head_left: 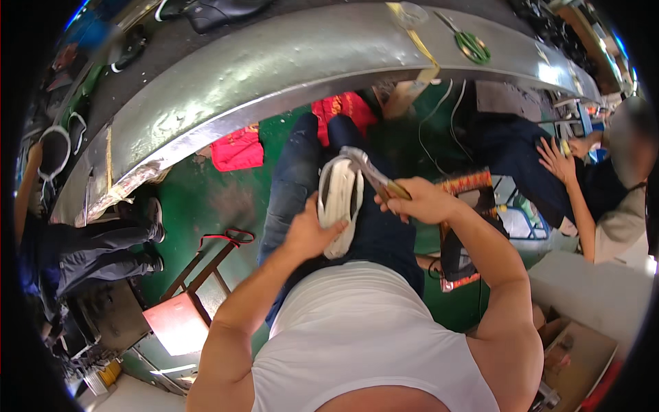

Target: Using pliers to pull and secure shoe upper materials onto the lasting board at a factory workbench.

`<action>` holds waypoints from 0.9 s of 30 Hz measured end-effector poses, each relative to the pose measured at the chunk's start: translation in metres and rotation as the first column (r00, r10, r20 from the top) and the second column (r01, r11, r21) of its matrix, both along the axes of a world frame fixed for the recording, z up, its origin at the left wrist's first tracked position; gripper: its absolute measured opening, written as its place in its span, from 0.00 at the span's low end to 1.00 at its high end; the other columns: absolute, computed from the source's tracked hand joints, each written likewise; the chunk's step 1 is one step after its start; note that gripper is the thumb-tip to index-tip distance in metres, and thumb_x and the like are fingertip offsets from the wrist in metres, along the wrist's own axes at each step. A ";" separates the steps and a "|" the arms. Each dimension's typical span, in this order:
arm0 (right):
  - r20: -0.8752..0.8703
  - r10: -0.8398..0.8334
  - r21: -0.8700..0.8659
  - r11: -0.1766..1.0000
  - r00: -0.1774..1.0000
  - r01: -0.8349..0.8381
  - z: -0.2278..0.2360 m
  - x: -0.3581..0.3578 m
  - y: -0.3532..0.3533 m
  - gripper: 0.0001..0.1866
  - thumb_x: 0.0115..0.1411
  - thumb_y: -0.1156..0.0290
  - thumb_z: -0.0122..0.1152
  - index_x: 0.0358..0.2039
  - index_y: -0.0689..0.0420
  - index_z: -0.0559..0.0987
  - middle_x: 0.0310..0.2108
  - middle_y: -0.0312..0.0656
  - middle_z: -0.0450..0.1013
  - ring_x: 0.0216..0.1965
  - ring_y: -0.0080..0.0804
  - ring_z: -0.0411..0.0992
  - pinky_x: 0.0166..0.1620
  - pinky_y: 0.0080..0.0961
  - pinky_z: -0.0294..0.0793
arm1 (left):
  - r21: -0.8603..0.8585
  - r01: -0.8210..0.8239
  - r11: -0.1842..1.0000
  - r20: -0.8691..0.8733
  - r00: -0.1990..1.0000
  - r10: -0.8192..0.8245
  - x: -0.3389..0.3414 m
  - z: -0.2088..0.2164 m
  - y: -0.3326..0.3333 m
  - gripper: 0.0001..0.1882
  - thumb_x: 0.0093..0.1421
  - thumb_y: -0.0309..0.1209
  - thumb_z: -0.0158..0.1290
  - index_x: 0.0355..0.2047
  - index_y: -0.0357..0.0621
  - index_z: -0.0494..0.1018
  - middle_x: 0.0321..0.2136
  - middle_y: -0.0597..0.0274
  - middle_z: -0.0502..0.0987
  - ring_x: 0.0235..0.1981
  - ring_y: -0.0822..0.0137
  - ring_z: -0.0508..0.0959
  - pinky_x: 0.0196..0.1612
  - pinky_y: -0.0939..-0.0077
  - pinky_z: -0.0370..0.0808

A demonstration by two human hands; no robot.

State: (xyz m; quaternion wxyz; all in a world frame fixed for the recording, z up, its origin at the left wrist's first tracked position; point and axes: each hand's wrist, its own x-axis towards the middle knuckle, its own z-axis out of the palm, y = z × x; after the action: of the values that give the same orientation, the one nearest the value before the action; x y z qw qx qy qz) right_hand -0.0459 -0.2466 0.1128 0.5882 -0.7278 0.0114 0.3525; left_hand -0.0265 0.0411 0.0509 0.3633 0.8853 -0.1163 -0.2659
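Observation:
A shoe upper on a last (341, 199), its pale underside facing up, rests over my thighs. My left hand (310, 230) wraps around its near left side, the thumb lying across the pale underside. In my right hand (420, 200) I grip the handles of metal pincers (374, 175). Their broad curved head meets the rim at the far end of the shoe. Whether the jaws are clamped on the edge is too small to tell. Most fingers of the left hand are hidden beneath the shoe.
A long dented metal-topped bench (274, 58) curves ahead, bearing green-handled scissors (470, 47). Red bags (237, 147) lie on the green floor under it. A stool with a pink seat (176, 323) stands left. At right sits another person, hands (559, 161) working; an open carton (576, 357) stands nearby.

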 end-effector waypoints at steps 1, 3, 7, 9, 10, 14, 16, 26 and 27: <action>0.037 -0.060 -0.014 0.998 0.998 0.060 -0.006 -0.003 -0.002 0.16 0.64 0.70 0.57 0.49 0.64 0.75 0.37 0.40 0.77 0.29 0.20 0.71 0.32 0.20 0.74 | 0.151 0.109 0.982 -0.033 0.994 -0.105 0.017 0.030 -0.006 0.44 0.52 0.54 0.62 0.58 0.31 0.63 0.40 0.30 0.78 0.43 0.38 0.80 0.47 0.52 0.77; 0.073 -0.113 -0.023 0.993 0.991 0.115 -0.016 -0.012 0.000 0.16 0.64 0.69 0.56 0.49 0.64 0.76 0.36 0.40 0.77 0.29 0.19 0.71 0.32 0.19 0.72 | 0.257 0.116 0.959 0.004 0.993 -0.121 0.038 0.035 -0.012 0.37 0.53 0.52 0.63 0.50 0.30 0.70 0.43 0.34 0.78 0.45 0.41 0.79 0.50 0.57 0.76; 0.036 -0.285 0.065 0.957 0.958 0.282 -0.033 -0.025 0.012 0.14 0.65 0.67 0.56 0.46 0.63 0.77 0.32 0.38 0.77 0.33 0.21 0.72 0.37 0.22 0.72 | -0.142 0.192 0.971 0.587 0.806 -0.073 0.075 -0.035 -0.016 0.34 0.58 0.44 0.62 0.58 0.33 0.67 0.49 0.42 0.76 0.50 0.50 0.78 0.54 0.65 0.74; 0.043 -0.300 0.065 0.953 0.953 0.296 -0.034 -0.037 0.019 0.13 0.66 0.67 0.55 0.45 0.63 0.77 0.32 0.39 0.77 0.33 0.21 0.72 0.37 0.22 0.72 | -0.461 0.013 0.887 0.074 0.997 0.024 0.083 -0.029 -0.030 0.32 0.59 0.41 0.61 0.60 0.37 0.67 0.49 0.46 0.76 0.49 0.55 0.78 0.54 0.66 0.74; 0.023 -0.291 0.054 0.956 0.956 0.290 -0.034 -0.042 0.022 0.14 0.66 0.67 0.55 0.45 0.63 0.77 0.33 0.39 0.77 0.33 0.21 0.72 0.37 0.22 0.72 | -0.602 -0.306 0.737 -0.471 0.882 -0.018 0.084 -0.023 -0.036 0.31 0.61 0.37 0.60 0.62 0.41 0.66 0.50 0.50 0.76 0.49 0.60 0.77 0.54 0.68 0.73; -0.089 -0.300 0.142 0.940 0.950 0.310 -0.035 -0.058 0.038 0.14 0.67 0.67 0.55 0.46 0.64 0.76 0.33 0.38 0.76 0.31 0.21 0.72 0.34 0.21 0.72 | -0.532 -0.309 0.788 -0.538 0.842 -0.033 0.092 -0.024 -0.041 0.25 0.65 0.35 0.54 0.61 0.46 0.65 0.48 0.60 0.76 0.48 0.68 0.76 0.52 0.72 0.73; -0.116 -0.302 0.165 0.934 0.946 0.318 -0.034 -0.060 0.044 0.14 0.67 0.67 0.55 0.47 0.64 0.76 0.34 0.38 0.76 0.30 0.21 0.71 0.34 0.20 0.72 | -0.525 -0.291 0.800 -0.495 0.869 -0.009 0.088 -0.019 -0.040 0.24 0.65 0.35 0.54 0.60 0.44 0.66 0.50 0.58 0.75 0.50 0.67 0.75 0.54 0.72 0.72; -0.232 -0.098 0.435 0.879 0.968 0.193 0.007 -0.062 0.052 0.18 0.67 0.70 0.56 0.55 0.64 0.70 0.47 0.42 0.72 0.49 0.30 0.73 0.53 0.30 0.73 | -0.690 0.044 0.723 0.055 0.998 -0.009 0.038 0.026 0.006 0.28 0.70 0.35 0.47 0.67 0.41 0.56 0.65 0.52 0.62 0.68 0.56 0.58 0.68 0.65 0.53; -0.231 -0.089 0.433 0.882 0.969 0.184 0.008 -0.060 0.052 0.18 0.67 0.70 0.56 0.55 0.64 0.70 0.47 0.42 0.72 0.49 0.30 0.73 0.53 0.30 0.73 | -0.600 0.121 0.790 0.163 0.986 -0.027 0.038 0.029 0.008 0.28 0.69 0.35 0.47 0.66 0.41 0.57 0.65 0.52 0.62 0.69 0.54 0.56 0.69 0.64 0.52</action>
State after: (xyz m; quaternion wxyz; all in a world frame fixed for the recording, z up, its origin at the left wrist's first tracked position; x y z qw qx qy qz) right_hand -0.1058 -0.1942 0.1203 0.7601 -0.5286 0.0410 0.3756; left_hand 0.0112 0.0495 0.0797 0.6083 0.7332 -0.2563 -0.1631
